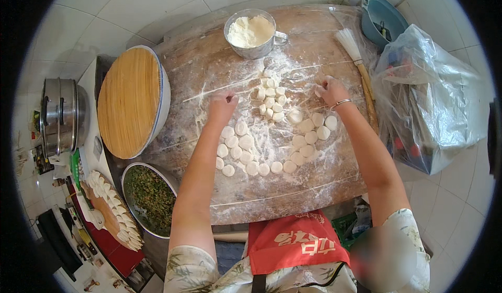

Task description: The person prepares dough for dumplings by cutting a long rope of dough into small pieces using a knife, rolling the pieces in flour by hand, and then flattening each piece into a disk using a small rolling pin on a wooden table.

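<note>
A small pile of dough lumps [270,95] sits in loose flour at the middle of the wooden board [282,199]. My left hand [224,106] hovers left of that pile, its fingers curled in. On the other side, my right hand [332,90], with a bracelet at the wrist, is closed with thumb and fingers together. Whatever either hand may hold is hidden. Flattened dough rounds [246,142] lie near my left forearm. More rounds [307,151] lie inside my right forearm, and a curved row joins the two groups.
A metal cup of flour [251,27] stands at the back. At left are a basin with a wooden lid [130,102], a bowl of chopped green filling [151,199] and a board of shaped dumplings [112,209]. A brush [358,60] and plastic-covered box [429,99] are at right.
</note>
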Motion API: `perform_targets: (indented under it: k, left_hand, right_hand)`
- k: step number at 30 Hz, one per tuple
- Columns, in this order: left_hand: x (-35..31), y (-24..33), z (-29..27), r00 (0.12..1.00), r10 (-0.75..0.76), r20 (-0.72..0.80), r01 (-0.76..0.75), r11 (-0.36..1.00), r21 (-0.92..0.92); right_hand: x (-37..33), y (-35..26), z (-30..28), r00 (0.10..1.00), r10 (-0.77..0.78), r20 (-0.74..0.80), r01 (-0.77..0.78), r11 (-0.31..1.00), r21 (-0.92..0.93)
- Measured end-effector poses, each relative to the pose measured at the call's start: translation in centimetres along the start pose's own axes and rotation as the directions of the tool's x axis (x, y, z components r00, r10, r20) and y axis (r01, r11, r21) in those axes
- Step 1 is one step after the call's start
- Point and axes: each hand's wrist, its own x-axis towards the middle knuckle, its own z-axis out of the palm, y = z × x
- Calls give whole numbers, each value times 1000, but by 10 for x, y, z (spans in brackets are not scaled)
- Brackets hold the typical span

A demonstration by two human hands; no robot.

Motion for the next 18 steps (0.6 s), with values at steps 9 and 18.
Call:
perform_targets:
  k: [9,18]
  left_hand:
    - [16,40,45,927,279,-251,-111,842,528]
    - [13,-21,33,981,161,-108,-180,964,-198]
  right_hand:
    - [-9,-36,44,948,-204,-244,151,964,-218]
    - [-12,6,48,931,-344,-125,357,928,105]
